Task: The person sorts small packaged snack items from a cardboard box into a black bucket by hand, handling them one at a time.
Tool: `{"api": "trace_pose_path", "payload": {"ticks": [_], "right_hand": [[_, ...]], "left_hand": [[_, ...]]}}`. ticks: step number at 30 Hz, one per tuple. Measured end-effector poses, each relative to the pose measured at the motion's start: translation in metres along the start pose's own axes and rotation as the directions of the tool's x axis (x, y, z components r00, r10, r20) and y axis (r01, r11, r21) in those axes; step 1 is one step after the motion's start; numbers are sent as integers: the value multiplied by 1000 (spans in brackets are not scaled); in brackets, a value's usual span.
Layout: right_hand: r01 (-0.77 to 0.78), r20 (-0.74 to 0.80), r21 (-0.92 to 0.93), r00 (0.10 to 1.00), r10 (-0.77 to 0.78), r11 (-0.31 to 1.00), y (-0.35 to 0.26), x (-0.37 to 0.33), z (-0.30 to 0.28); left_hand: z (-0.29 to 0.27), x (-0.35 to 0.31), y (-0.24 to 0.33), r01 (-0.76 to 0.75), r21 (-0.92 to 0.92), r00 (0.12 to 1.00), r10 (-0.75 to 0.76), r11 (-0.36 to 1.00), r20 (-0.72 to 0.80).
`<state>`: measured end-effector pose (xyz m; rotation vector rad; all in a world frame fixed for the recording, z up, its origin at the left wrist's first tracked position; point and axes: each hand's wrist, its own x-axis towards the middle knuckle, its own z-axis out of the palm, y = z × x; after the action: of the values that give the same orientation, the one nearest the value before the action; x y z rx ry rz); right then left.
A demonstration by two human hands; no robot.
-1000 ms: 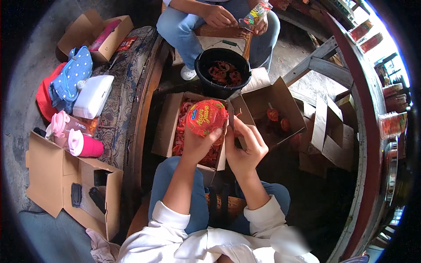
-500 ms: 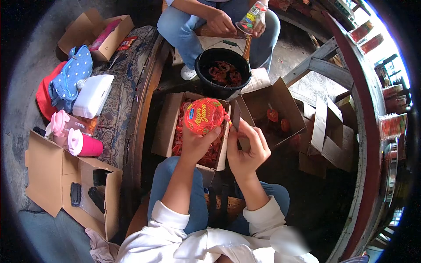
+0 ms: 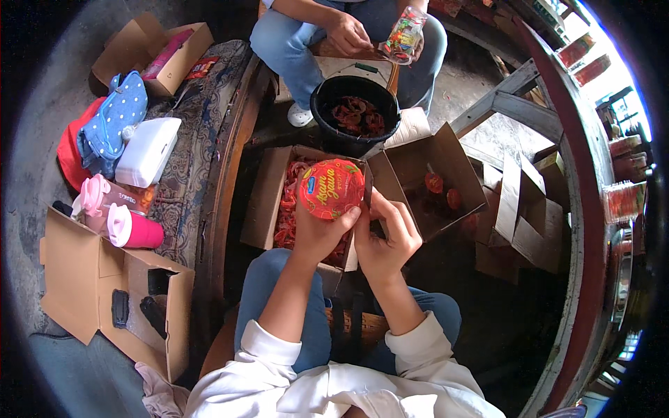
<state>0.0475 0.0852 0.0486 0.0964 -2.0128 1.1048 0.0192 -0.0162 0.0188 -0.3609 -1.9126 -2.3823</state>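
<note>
My left hand (image 3: 319, 233) is closed round a plastic cup with a round red printed lid (image 3: 333, 188), its top turned up toward me. At the cup's right edge, my right hand (image 3: 389, 233) is closed in a pinch on a thin dark blade-like strip, mostly hidden by the fingers. Both hands are above a cardboard box (image 3: 261, 202) filled with red plastic scraps (image 3: 289, 202). Beyond it stands a black bucket (image 3: 324, 125) with red ring-shaped scraps in it. Across from me, another person's hands hold a clear printed cup (image 3: 404, 38).
Right of the scrap box is an open carton (image 3: 446, 167) with a few red pieces inside; folded cartons (image 3: 523, 209) lie farther right. A wooden frame (image 3: 582, 209) carrying cups bounds the right side. On the left, a bench (image 3: 202, 146) holds a white container (image 3: 148, 153) and pink tumbler (image 3: 136, 226).
The lidded cup has turned and shifted slightly right. My right hand has moved a little left, close to its rim. Opposite, the other person has tilted the clear cup more upright.
</note>
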Motion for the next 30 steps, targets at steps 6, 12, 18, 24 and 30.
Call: {"api": "trace_pose_path", "payload": {"ticks": [6,12,18,24,30], "right_hand": [[-1,-12,-7,1000,1,1000,2,-1,1],[-9,-8,-10,1000,9,1000,5,-1,1],[-3,-28,-36,1000,2,999,4,0,-1],[2,-18,-31,1000,-2,1000,5,6,-4],[-15,-23,6,1000,15,1000,2,8,-4]], "left_hand": [[12,-4,2,4,-217,998,-18,976,-63],[9,-4,5,12,-120,1000,-14,993,-16],[9,-2,7,-24,-90,1000,25,996,5],[10,-4,4,-33,-152,999,39,988,35],[10,-1,16,15,-135,999,-19,991,-29]]}}
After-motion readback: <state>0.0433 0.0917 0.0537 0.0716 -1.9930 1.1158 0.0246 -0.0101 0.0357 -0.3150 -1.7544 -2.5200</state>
